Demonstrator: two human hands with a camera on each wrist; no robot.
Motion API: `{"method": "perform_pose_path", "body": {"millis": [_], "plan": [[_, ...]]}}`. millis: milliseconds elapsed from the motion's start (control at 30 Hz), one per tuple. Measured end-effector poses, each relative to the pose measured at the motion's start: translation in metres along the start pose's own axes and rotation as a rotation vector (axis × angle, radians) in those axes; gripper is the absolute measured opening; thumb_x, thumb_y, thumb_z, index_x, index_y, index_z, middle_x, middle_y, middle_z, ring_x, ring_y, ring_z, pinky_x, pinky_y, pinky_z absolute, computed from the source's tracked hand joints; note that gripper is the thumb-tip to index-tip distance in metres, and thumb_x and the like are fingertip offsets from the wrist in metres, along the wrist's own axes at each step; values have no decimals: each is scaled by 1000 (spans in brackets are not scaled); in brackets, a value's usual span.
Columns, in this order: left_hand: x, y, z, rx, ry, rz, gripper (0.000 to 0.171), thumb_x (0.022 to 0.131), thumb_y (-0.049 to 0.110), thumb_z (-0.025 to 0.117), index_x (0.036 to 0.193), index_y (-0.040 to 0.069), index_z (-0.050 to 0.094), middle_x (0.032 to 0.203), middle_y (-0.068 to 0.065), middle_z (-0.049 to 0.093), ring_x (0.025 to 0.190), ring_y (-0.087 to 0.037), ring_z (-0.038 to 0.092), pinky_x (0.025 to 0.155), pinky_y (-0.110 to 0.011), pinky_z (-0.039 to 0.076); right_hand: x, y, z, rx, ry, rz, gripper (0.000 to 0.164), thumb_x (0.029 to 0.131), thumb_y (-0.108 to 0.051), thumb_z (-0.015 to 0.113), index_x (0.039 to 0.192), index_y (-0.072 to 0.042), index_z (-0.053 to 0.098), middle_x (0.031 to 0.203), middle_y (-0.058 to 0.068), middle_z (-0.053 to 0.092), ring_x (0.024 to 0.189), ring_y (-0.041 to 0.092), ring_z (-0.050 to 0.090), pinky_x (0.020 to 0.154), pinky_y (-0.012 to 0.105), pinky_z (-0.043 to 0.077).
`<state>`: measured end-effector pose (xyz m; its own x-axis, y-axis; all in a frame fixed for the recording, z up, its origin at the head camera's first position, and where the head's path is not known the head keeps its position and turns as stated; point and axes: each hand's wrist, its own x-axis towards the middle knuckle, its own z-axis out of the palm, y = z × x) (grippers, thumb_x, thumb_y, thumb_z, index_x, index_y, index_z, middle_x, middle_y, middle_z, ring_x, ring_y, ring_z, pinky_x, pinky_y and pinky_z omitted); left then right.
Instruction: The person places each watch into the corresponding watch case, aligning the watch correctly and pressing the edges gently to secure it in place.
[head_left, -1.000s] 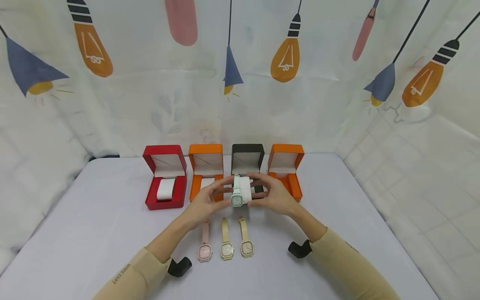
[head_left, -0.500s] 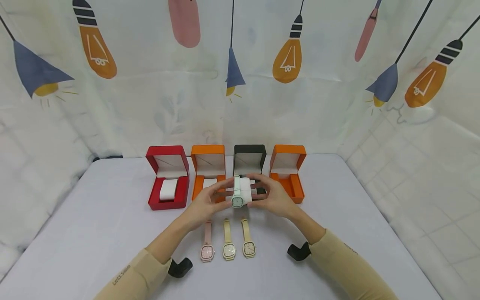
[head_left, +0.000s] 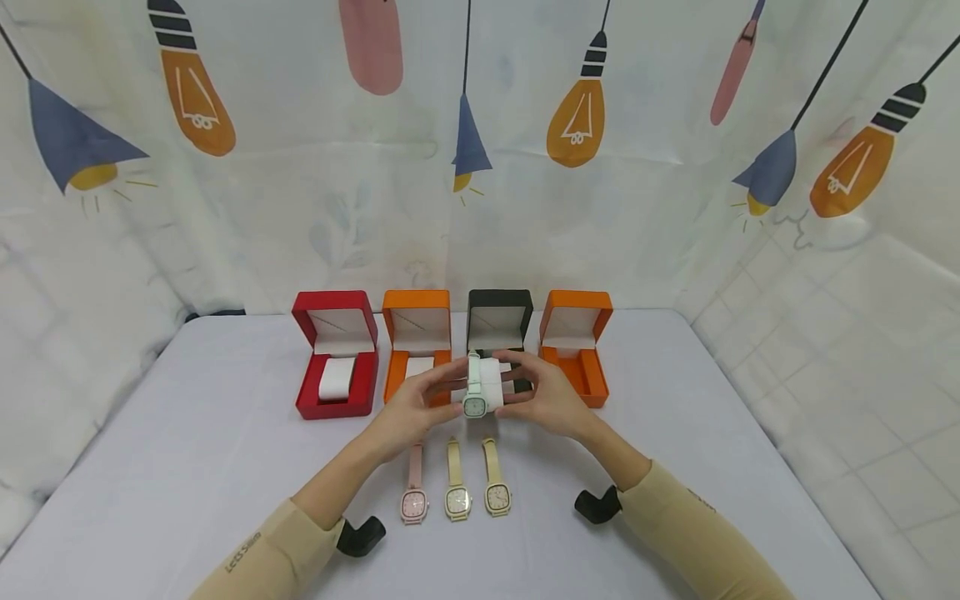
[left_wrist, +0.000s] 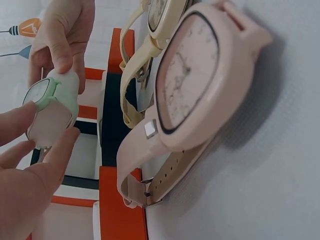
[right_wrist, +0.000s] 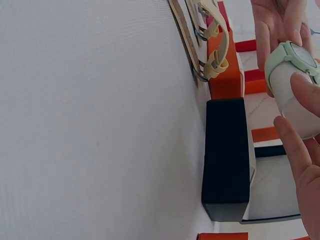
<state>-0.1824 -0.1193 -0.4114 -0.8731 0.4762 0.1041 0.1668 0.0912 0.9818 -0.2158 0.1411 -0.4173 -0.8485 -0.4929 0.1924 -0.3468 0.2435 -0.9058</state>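
Note:
Both hands hold a white watch cushion [head_left: 492, 383] up in front of the black box, a mint green watch [head_left: 474, 406] strapped around its left end. My left hand [head_left: 412, 404] grips the watch end between thumb and fingers. From the other side, my right hand [head_left: 551, 396] pinches the bare end. The left wrist view shows the watch's pale face [left_wrist: 39, 92] near the left thumb. On the table below lie a pink watch [head_left: 413, 505] and two cream watches, one in the middle [head_left: 457, 502] and one to the right [head_left: 497, 497].
Open watch boxes stand in a row behind the hands: red [head_left: 333, 410], orange [head_left: 416, 301], black [head_left: 498, 298] and another orange [head_left: 576, 301]. White cushions sit in the red and left orange boxes; the right orange one shows none. A white cloth covers the table [head_left: 187, 450].
The whole head view has shifted slightly. The watch's face has dipped a little on the cushion's near side; both hands keep nearly the same hold.

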Motion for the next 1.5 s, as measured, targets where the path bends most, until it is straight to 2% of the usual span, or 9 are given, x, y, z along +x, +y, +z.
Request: {"method": "perform_pose_path", "body": {"millis": [233,300,600,900,1500], "plan": [[1,1,2,36,20,1,67,98,-2,66,158,11,40,154,-11,48,140,-34,46,106,-41,47,0,1,2,-10,18,-3,81,77,3,89,147,-15,53,139,7,54,116,30,64,84,32,60],[1,1,2,42,17,10,67,98,-4,65,158,9,40,155,-12,47,140,-36,46,106,-42,47,0,1,2,-6,19,-3,81,77,3,88,147,-15,53,139,7,54,116,30,64,83,33,60],[1,4,3,27,18,-22,67,97,-4,65,158,10,41,153,-15,47,138,-40,46,105,-46,48,0,1,3,-16,20,2,80,77,3,88,147,-14,53,140,6,54,117,29,64,84,32,60],[-1,5,4,65,31,-23,66,98,-2,66,158,12,41,147,-15,52,137,-39,46,105,-46,49,-1,1,3,-8,14,-3,81,77,3,88,148,-10,52,143,7,52,118,30,62,85,32,59],[-1,1,0,3,16,-7,66,98,-2,66,158,13,42,152,-15,47,138,-40,45,104,-43,50,1,3,3,2,10,-7,81,77,3,88,148,-12,52,143,6,52,117,30,63,85,33,59]]}}
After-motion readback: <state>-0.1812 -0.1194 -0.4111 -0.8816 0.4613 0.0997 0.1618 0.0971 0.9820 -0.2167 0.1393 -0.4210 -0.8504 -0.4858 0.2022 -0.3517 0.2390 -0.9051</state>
